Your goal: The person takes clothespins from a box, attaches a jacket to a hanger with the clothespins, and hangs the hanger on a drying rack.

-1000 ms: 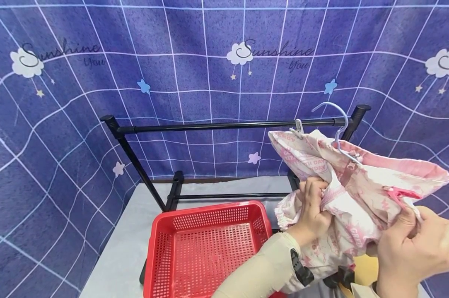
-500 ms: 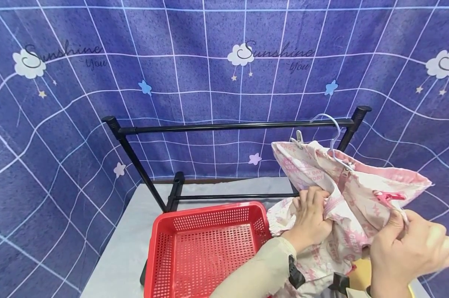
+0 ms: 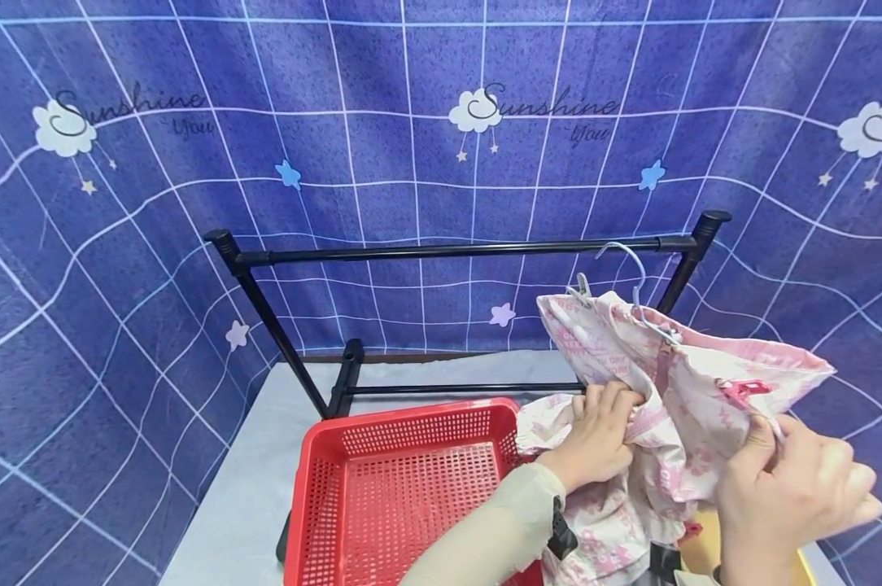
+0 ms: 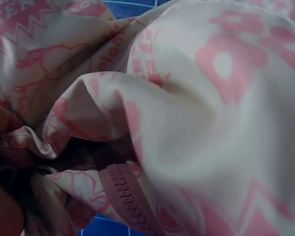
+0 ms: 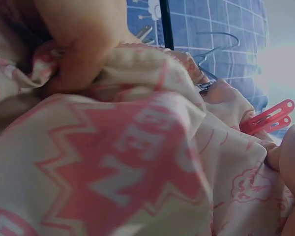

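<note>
A white jacket (image 3: 693, 407) with pink print and a zipper (image 4: 128, 196) hangs slanted on a thin pale hanger (image 3: 642, 277). The hanger's hook overlaps the rack's top bar in the head view. My left hand (image 3: 595, 431) grips bunched fabric at the jacket's middle, beside an elastic cuff. With thumb and forefinger, my right hand (image 3: 788, 488) pinches the fabric on the right, just below a red clothespin (image 3: 744, 391); its other fingers stick out. A grey clothespin (image 3: 582, 286) is clipped at the jacket's upper left edge.
A black rack (image 3: 441, 251) stands behind the jacket. Left of my hands sits a red perforated basket (image 3: 412, 413) on a pale cloth (image 3: 243, 488). Something yellow (image 3: 705, 549) shows beneath the jacket. A blue patterned curtain (image 3: 382, 146) surrounds the table.
Both hands have shifted left and down with the jacket and hanger. The hook has dropped from above the bar to about its level.
</note>
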`<state>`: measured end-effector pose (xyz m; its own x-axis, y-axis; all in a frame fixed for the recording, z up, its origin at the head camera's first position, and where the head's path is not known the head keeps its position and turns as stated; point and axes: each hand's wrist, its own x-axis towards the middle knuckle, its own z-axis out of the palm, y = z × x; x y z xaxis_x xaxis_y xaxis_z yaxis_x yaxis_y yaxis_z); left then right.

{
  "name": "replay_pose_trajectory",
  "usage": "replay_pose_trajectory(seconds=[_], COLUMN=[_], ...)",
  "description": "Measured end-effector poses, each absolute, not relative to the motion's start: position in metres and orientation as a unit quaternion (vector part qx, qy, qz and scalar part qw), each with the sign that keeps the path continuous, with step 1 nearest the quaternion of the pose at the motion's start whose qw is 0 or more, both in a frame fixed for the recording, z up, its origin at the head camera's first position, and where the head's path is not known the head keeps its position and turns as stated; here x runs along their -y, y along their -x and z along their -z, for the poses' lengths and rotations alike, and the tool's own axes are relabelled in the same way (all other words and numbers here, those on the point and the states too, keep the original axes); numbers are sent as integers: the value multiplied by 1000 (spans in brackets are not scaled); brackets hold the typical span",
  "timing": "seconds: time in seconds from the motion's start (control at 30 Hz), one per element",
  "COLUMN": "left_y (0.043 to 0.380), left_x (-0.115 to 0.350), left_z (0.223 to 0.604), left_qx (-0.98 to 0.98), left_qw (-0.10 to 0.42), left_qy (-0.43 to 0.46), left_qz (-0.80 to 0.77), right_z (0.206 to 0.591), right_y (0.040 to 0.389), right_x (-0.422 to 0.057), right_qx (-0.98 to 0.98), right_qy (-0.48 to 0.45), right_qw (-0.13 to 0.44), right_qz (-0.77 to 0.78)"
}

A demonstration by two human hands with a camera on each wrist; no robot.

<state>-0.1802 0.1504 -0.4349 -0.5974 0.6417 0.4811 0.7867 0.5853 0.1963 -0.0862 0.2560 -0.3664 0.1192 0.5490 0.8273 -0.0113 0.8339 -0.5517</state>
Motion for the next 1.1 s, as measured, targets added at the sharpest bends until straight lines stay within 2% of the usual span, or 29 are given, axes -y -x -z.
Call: replay_pose_trajectory(seconds=[0.2,0.6,1.1], left_y=[186,190,195], left_x=[-147,-141,-131], left_z=[439,448,460], left_qx=[876,890,888], left_qw=[193,201,204], left_qy=[412,402,411], left_qz=[159,78,31], right_z=[372,390,403], right_y=[89,90,97], right_x=[-257,-265,-265], right_qx=[640,691,712], right_qy=[208,190,177], right_qw=[712,664,649], right_qz=[-198,-213,-201])
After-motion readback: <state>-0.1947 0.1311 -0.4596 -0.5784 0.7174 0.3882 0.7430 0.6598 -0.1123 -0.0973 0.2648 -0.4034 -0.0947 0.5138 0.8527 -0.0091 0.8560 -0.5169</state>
